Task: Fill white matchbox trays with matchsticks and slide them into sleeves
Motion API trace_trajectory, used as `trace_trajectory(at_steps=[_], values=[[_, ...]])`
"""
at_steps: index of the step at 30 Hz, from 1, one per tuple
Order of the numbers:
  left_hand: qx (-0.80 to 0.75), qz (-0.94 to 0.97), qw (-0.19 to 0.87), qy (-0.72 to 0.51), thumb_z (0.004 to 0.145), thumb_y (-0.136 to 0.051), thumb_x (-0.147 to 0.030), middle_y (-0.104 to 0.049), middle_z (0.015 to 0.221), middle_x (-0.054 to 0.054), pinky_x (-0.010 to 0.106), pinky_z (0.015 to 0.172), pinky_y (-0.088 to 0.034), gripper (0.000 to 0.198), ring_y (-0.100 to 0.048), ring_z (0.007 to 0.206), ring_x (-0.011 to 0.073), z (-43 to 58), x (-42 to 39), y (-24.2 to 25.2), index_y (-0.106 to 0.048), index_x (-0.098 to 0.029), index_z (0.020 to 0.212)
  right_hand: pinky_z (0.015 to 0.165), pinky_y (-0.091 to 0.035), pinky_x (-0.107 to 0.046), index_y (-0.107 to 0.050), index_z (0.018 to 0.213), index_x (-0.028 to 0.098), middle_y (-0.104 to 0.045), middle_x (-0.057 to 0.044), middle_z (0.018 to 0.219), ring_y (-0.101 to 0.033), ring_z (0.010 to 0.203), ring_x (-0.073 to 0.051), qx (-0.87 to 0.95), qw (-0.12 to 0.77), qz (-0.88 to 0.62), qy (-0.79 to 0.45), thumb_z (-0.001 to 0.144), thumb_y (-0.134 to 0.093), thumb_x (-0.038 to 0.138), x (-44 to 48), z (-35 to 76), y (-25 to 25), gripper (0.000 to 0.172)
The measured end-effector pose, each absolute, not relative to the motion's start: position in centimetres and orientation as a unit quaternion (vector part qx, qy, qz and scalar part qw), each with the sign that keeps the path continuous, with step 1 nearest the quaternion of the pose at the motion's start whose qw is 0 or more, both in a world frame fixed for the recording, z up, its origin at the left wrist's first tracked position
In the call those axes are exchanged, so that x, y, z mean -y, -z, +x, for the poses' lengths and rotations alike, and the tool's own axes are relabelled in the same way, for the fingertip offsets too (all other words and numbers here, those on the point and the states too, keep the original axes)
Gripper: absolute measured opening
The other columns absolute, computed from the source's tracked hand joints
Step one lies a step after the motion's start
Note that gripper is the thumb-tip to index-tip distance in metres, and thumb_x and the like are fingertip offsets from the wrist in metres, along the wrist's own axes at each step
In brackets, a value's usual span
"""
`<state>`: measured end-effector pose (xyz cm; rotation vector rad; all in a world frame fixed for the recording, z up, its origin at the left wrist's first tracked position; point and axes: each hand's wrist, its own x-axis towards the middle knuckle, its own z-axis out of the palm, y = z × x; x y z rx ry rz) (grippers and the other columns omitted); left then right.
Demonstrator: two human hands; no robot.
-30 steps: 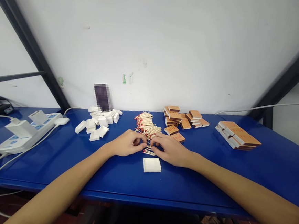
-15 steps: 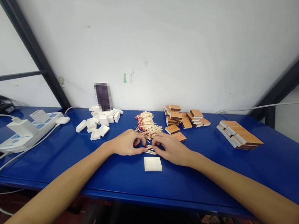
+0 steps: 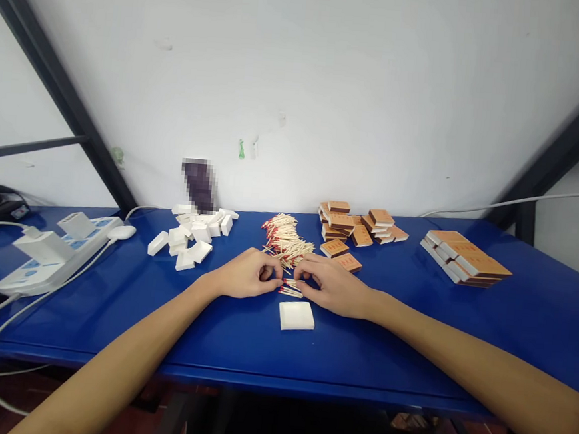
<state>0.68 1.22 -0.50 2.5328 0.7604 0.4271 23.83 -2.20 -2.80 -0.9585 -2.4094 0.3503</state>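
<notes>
My left hand (image 3: 252, 274) curls its thumb and fingertips in at the red heads of a small row of matches (image 3: 291, 293) on the table. Opposite it, my right hand (image 3: 332, 284) pinches in at the bare wooden ends of the same row. Just behind both hands lies a large heap of loose matches (image 3: 290, 244), its heads mostly towards the left. A white matchbox tray (image 3: 296, 316) rests right in front of the row, nearer to me. How many matches the fingertips touch is hidden.
White trays (image 3: 201, 232) are piled at the left under a blurred dark patch. Orange matchbox sleeves (image 3: 342, 222) lie heaped behind my right hand, with stacked matchboxes (image 3: 467, 258) farther right. A power strip (image 3: 60, 256) with cables occupies the left of the blue table (image 3: 383, 365).
Both hands stay in nearly the same place. The small row of matches between them lies a little more evenly, with more red heads showing at the left fingertips.
</notes>
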Motion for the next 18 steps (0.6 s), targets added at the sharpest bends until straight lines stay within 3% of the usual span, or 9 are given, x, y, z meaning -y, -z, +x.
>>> trace_trajectory(at_steps=[6,18], values=[[-0.277,0.918,0.242,-0.15,0.076,-0.058,-0.014,-0.047,0.057,-0.006,0.02,0.055,-0.033,0.011,-0.041,0.05,0.007,0.58,-1.29,0.49,-0.067,-0.015,0.082,0.071,-0.041,-0.029,-0.062,0.09,0.018,-0.06,-0.004,0.089,-0.054,0.083,-0.018,0.887,0.257,-0.36,-0.135,0.089,-0.057,0.017,2.17,23.85,2.72,0.005],[-0.287,0.911,0.254,-0.151,0.086,-0.058,-0.022,-0.049,0.057,-0.005,0.02,0.055,-0.034,0.012,-0.041,0.051,0.0079,0.74,-1.5,0.65,-0.068,-0.016,0.089,0.068,-0.041,-0.028,-0.067,0.087,0.019,-0.058,-0.003,0.084,-0.054,0.076,-0.015,0.894,0.255,-0.345,-0.129,0.091,-0.055,0.019,2.51,23.79,2.52,0.012]])
